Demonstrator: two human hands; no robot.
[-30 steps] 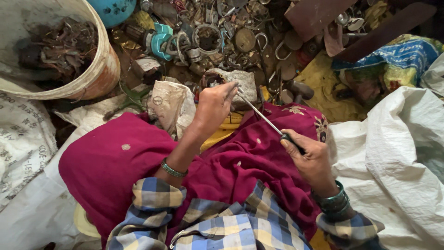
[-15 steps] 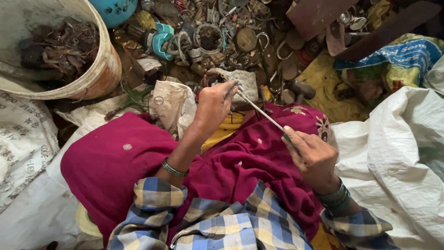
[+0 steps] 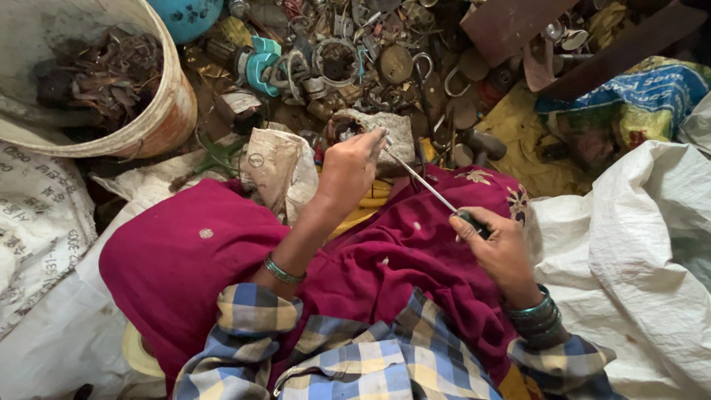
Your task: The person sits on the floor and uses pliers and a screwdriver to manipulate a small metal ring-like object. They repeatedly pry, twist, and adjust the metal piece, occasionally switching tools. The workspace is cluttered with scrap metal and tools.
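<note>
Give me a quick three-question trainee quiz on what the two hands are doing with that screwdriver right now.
1. True or false: the right hand grips the screwdriver by its dark handle.
2. Where does the screwdriver's tip point? A) into the bucket B) at the small piece pinched in the left hand C) at the white sack
3. What lies just beyond the left hand's fingers?

Key:
1. True; the shaft runs up and left from that hand.
2. B.
3. A grey stone block, with a heap of metal scrap behind it.
</note>
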